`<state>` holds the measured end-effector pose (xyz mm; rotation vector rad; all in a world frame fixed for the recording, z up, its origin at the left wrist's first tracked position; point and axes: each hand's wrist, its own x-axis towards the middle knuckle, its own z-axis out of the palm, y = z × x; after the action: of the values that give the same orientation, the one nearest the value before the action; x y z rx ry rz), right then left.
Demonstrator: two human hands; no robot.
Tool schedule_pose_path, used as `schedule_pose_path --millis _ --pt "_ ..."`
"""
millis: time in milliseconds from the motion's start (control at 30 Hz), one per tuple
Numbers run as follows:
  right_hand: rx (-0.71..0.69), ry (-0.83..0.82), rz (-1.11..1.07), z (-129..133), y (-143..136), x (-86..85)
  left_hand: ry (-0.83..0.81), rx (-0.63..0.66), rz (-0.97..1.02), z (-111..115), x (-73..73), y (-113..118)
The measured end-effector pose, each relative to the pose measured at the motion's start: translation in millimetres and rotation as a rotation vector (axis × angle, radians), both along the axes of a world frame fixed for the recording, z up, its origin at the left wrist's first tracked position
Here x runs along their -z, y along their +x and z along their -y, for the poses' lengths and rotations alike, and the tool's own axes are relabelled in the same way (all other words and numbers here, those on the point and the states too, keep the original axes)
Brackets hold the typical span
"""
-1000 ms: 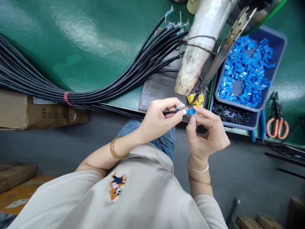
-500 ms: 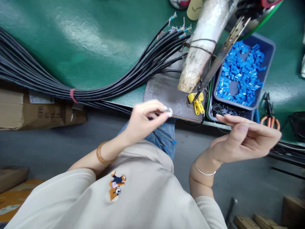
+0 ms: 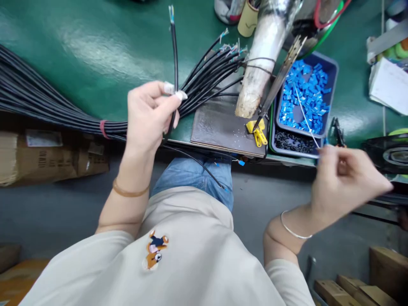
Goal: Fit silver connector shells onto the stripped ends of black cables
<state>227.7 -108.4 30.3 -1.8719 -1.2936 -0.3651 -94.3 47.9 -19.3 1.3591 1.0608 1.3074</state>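
Observation:
My left hand [image 3: 145,112] is closed round a black cable [image 3: 175,55], pinching it between thumb and fingers with white coverings on the tips. The cable points up, and thin coloured wires [image 3: 171,15] fan from its stripped end. Out to the right, my right hand [image 3: 344,182] is blurred but pinched on a thin white strand [image 3: 306,117], which slants up across the blue parts. Behind my left hand lies a thick bundle of black cables [image 3: 204,87] with frayed coloured wire ends. Another thin black cable [image 3: 200,163] with a blue tip hangs over my lap.
A brown board [image 3: 213,127] carries a yellow clip-like tool [image 3: 258,132] and white crumbs. A white-wrapped post [image 3: 255,76] and a metal bar [image 3: 280,78] rise behind it. Small blue pieces fill a grey bin [image 3: 334,80] above black bits [image 3: 293,142]. Pliers [image 3: 338,131] lie right.
My left hand has moved up and left, and a cable now stands upright in it. My right hand has shifted right, its fingers more curled, with the white strand stretching up-left. The view has shifted slightly.

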Motion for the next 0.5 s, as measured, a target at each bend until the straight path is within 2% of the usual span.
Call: schedule_pose_path --millis 33,100,167,200,300,400,433,500 --pt "-0.02 -0.126 0.13 -11.7 14.1 5.9 -0.066 0.106 0.103 7.2 -0.9 -4.7" --pt "-0.044 -0.314 0.188 -32.8 42.7 17.2 -0.169 0.394 0.159 21.6 -1.2 -10.7" --pt "-0.051 -0.455 0.12 -48.9 64.2 25.6 -0.264 0.784 0.018 34.2 -1.1 -9.5" --pt "-0.014 -0.489 0.089 -55.0 70.7 28.0 -0.28 0.9 -0.026 39.2 -1.4 -5.7" --pt "0.075 -0.615 0.019 -66.2 75.5 29.2 -0.278 1.121 -0.069 49.1 -4.0 17.2" --pt "0.11 -0.652 0.022 -67.6 70.8 26.4 -0.278 1.199 0.013 54.3 -7.9 47.0" --pt "0.114 -0.637 0.029 -65.8 68.4 25.5 -0.274 1.163 0.029 55.7 -9.0 55.9" --pt "0.082 -0.498 0.022 -58.5 60.5 23.5 -0.247 0.996 0.044 57.8 -10.4 69.6"
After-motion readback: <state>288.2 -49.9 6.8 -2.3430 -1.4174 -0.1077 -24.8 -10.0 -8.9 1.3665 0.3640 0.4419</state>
